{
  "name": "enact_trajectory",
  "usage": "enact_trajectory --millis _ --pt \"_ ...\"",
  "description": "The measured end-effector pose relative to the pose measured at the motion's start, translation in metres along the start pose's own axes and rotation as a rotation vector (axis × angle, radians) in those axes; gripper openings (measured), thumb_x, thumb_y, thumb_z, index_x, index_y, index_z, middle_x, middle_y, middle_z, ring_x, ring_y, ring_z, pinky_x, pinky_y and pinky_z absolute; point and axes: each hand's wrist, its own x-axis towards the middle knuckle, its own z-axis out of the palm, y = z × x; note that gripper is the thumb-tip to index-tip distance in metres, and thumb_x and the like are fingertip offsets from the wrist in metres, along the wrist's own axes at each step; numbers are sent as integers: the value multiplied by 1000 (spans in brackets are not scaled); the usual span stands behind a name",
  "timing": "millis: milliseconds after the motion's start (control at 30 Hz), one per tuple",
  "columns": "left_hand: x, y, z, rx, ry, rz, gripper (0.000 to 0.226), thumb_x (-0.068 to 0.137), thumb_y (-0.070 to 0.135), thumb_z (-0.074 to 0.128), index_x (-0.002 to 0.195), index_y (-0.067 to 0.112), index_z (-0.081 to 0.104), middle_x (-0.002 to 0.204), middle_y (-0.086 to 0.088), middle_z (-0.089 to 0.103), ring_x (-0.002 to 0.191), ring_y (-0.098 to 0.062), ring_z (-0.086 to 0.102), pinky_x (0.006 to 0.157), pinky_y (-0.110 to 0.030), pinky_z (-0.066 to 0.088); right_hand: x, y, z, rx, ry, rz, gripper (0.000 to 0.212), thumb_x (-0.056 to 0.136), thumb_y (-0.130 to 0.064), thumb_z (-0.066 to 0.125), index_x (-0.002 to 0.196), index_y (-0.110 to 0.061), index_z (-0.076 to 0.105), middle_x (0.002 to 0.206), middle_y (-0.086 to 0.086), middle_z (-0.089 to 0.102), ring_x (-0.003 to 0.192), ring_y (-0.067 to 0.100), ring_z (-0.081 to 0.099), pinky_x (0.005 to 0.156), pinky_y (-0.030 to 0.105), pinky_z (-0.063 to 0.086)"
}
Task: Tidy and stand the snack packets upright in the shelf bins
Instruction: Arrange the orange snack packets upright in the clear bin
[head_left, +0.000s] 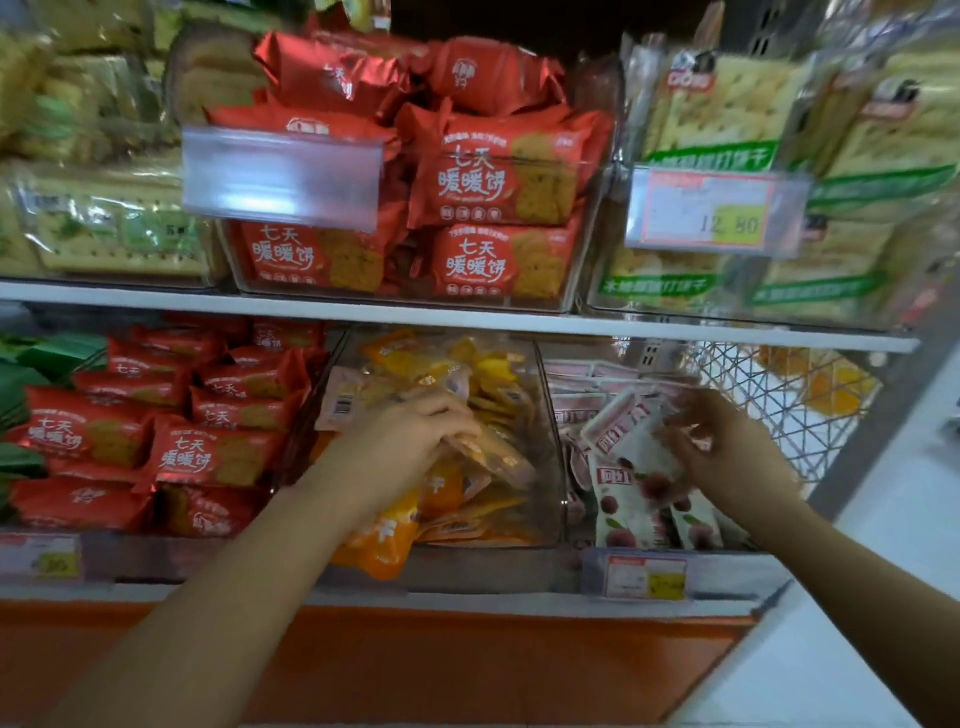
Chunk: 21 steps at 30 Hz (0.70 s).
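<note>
Two hands mid-tidy: my left hand grips orange packets, my right hand pinches a white packet (next: stand both upright).

2 hands, 2 shelves, 4 price tags — perhaps 6 clear bins, packets uncountable.

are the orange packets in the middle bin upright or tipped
Tipped: the orange packets lie slanted and jumbled, one drooping over the bin's front edge.
</note>
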Motion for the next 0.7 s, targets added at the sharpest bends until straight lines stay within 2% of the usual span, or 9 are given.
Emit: enact_trajectory --millis 67,133,233,300,333,433,567,633,700 --pt "19 8 7 38 -100 5 35 81 6 67 110 26 69 129 -1 56 127 -25 43 98 -46 45 -1 4 -5 -3 24 -23 32 87 -24 63 116 -15 56 109 4 66 91 22 62 75 32 47" --pt "33 15 10 128 -189 -92 42 89 16 61 127 32 57 145 1 39 138 -23 25 111 -48 30 -2 -2 -13 23 23 -89 28 86 -22 64 113 -14 59 107 2 66 94 20 61 76 27 43" --pt "40 19 3 134 -174 -208 56 90 23 59 139 39 39 149 7 31 136 -22 30 112 -48 28 -6 -21 -21 26 -70 -221 20 87 -24 63 107 -22 63 97 -13 63 88 5 60 77 23 48" --pt "30 14 -8 77 -107 -319 54 89 27 59 138 41 40 147 9 36 133 -22 37 110 -48 28 -10 -35 -20 22 -131 -322 20 87 -25 63 106 -26 63 96 -18 61 86 -9 53 76 6 41" --pt "19 9 -13 67 -66 -376 51 89 28 60 136 39 43 144 8 40 130 -22 42 109 -49 29 -12 -42 -18 26 -157 -366 21 87 -26 63 108 -26 64 100 -17 61 88 -11 51 78 5 39" --pt "-21 -8 -26 -9 92 -493 42 86 22 65 126 29 57 129 0 55 111 -25 56 96 -49 43 -18 -69 -5 42 -271 -463 28 88 -30 61 115 -28 61 115 -15 60 102 -3 51 91 18 44" --pt "-65 -14 -26 -54 238 -566 32 85 14 67 116 19 65 115 -5 62 101 -29 60 86 -50 49 -27 -111 26 -1 -485 -662 47 86 -43 61 130 -33 49 122 -15 50 105 -3 45 92 14 38" --pt "-78 -16 -21 -71 258 -566 30 84 11 68 113 20 67 111 -3 63 99 -29 59 85 -49 49 -35 -130 47 -21 -579 -732 64 83 -51 61 139 -36 36 139 -13 37 125 4 36 104 23 33" --pt "-86 -19 -19 -73 243 -589 28 84 11 68 111 20 68 108 -2 63 98 -28 58 83 -45 49 -41 -143 69 -96 -567 -798 76 80 -60 59 144 -40 23 151 -14 19 138 11 18 112 39 21"
